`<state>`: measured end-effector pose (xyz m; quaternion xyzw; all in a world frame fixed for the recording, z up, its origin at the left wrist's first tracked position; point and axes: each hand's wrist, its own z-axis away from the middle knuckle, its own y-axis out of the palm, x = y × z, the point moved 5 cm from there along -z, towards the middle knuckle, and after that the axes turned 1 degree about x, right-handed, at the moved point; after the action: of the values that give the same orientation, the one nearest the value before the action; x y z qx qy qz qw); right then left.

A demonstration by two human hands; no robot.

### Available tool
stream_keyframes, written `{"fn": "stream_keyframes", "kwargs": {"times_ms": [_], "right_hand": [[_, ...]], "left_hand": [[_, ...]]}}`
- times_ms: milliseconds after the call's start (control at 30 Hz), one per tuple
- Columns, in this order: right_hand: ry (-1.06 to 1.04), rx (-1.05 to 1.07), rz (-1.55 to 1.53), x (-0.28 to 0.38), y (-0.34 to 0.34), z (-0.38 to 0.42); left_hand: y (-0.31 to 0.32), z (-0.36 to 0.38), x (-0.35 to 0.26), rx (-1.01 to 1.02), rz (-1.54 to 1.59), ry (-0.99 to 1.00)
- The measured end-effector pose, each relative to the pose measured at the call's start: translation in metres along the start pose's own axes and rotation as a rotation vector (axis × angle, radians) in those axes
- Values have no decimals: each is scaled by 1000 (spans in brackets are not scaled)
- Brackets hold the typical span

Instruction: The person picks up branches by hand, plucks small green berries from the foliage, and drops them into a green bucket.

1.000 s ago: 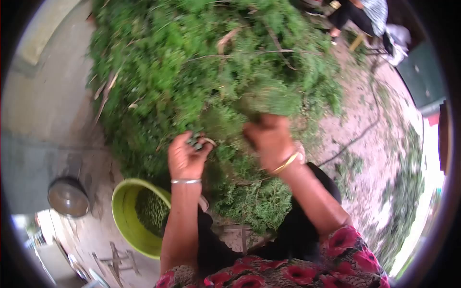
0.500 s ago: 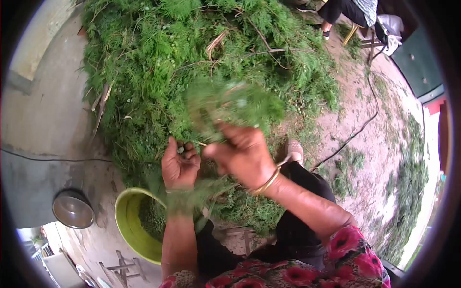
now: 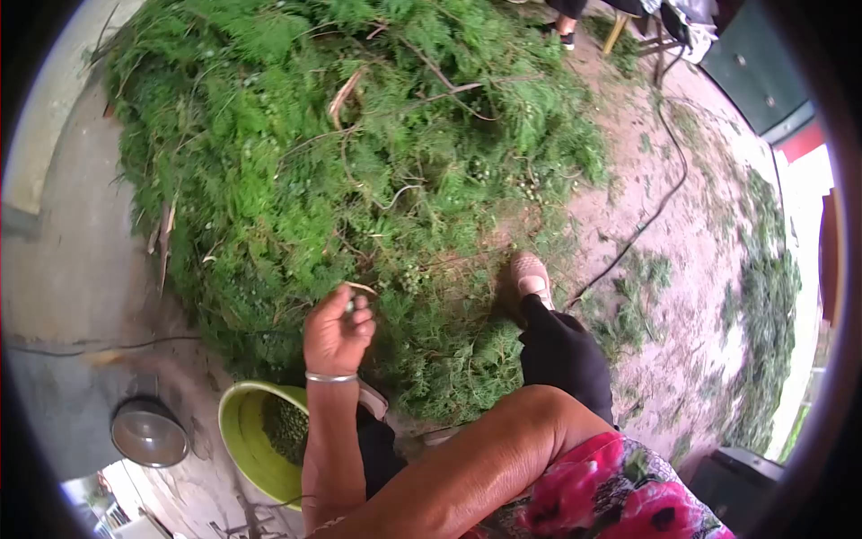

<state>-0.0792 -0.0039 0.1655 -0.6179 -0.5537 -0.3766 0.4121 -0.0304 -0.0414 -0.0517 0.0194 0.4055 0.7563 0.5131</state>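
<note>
My left hand is curled closed, palm up, over the near edge of a pile of feathery green conifer branches. A small pale-green seed cone shows between its fingers, and a thin pale twig sticks out by the fingertips. Beside my left forearm stands a yellow-green bucket, holding many small green seed cones. My right forearm crosses low in front of my body toward the left; the right hand itself is out of sight.
A metal bowl lies on the floor left of the bucket. Black cables run over the ground right and left. At the top right are another person's foot and a stool. Loose greenery covers ground at the right.
My right hand, earlier beside the left with a blurred green sprig, has swung down and left out of view. My left hand stays near the same place, fingers curled. The view has shifted.
</note>
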Motion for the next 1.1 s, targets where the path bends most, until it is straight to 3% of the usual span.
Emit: {"fn": "stream_keyframes", "kwargs": {"times_ms": [100, 133, 167, 200, 300, 367, 433, 567, 633, 700, 767, 833, 867, 900, 967, 1100], "right_hand": [[53, 199, -132, 13, 39, 1], [67, 271, -180, 17, 51, 2], [-27, 266, -21, 0, 5, -3], [-128, -77, -86, -21, -18, 0], [430, -148, -325, -78, -74, 21], [575, -156, -95, -109, -101, 42], [498, -228, -109, -134, -114, 56], [386, -333, -140, -148, -120, 65], [403, -235, 8, -153, -120, 70], [215, -164, 655, -142, -114, 73], [163, -200, 602, -133, -106, 72], [243, -38, 866, -139, -98, 77], [32, -106, 829, -137, -96, 78], [31, -94, 823, -140, -95, 81], [246, -61, 729, -149, -96, 83], [314, 76, 664, -143, -87, 75]], "left_hand": [[14, 9, 10, 44, -35, 3], [13, 11, 8, -23, -31, 33], [10, 13, 3, -85, -27, 56], [3, 16, -3, -94, -15, 75], [-10, 8, -24, -21, 140, 227], [-17, 2, -37, 13, 187, 260], [-38, 1, -50, -217, 93, 362], [-3, 27, -57, -173, 2, 506], [20, 32, -55, 49, -166, 673], [37, 40, -51, 27, -269, 785], [47, 46, -49, 50, -371, 895], [54, 56, -47, -22, -488, 997], [54, 57, -45, -40, -584, 1015], [54, 58, -44, -58, -680, 1031], [55, 57, -38, -93, -805, 1045], [54, 52, -31, -113, -990, 1070]]}}
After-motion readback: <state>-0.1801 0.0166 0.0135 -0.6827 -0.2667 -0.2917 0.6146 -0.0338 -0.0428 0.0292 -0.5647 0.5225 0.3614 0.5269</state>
